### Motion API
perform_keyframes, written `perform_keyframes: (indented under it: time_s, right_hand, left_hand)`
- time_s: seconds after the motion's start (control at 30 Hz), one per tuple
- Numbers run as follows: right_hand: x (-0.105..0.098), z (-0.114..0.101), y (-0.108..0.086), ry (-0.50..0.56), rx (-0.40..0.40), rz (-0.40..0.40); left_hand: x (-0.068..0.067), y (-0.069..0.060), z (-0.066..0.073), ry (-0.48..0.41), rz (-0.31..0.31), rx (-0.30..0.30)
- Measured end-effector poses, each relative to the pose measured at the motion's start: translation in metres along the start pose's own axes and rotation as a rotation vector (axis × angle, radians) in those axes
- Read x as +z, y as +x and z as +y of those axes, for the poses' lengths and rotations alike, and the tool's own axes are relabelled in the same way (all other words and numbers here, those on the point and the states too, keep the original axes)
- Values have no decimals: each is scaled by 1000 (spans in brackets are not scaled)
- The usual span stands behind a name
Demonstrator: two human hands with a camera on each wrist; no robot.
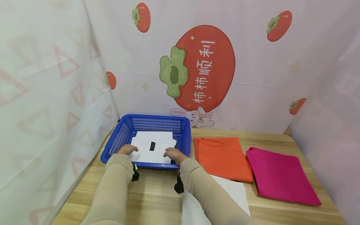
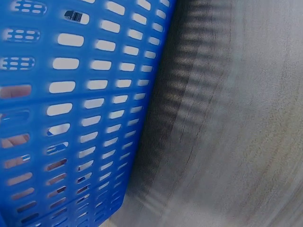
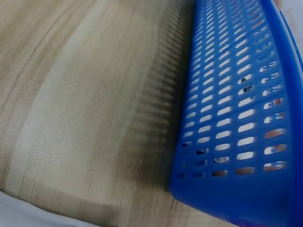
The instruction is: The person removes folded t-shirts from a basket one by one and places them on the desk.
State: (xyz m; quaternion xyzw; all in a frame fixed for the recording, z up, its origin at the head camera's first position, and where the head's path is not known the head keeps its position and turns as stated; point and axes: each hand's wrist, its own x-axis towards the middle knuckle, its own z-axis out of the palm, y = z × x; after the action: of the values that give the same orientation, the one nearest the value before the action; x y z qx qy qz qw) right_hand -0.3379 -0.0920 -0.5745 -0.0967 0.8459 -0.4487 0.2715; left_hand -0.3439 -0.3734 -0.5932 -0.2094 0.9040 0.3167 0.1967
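A white folded garment (image 1: 153,153) with a small dark label lies flat inside a blue perforated plastic basket (image 1: 160,164). My left hand (image 1: 127,149) reaches over the basket's near left part, its fingertips at the garment's left edge. On the other side my right hand (image 1: 175,154) touches the garment's right edge with relaxed fingers. Both wrist views look at the slotted outer wall of the basket (image 2: 90,104); bits of fingers and white cloth show through the slots. The undersides of both hands are hidden in the head view.
Right of the basket lie an orange folded garment (image 1: 223,159) and a magenta one (image 1: 282,178). Another white cloth (image 1: 236,190) lies partly beneath my right sleeve. A printed curtain (image 1: 253,103) stands behind the wooden table (image 1: 157,200).
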Motion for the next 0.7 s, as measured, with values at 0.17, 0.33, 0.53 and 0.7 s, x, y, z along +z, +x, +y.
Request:
perform_keyframes:
  time_s: [0.17,0.33,0.53,0.7]
  right_hand:
    - [12,34,43,11,87,-52]
    - [17,31,41,-9,147,-63]
    - [10,15,18,68,130,-78]
    - [-4,-17,-22,163,114,-91]
  left_hand:
    - [-21,-99,54,-54,-51,3]
    - [-29,-132,68,-13,-70,-3]
    - [-28,-138,69,-5,-82,-9]
    - [-25,-134,71,34,-65,-5]
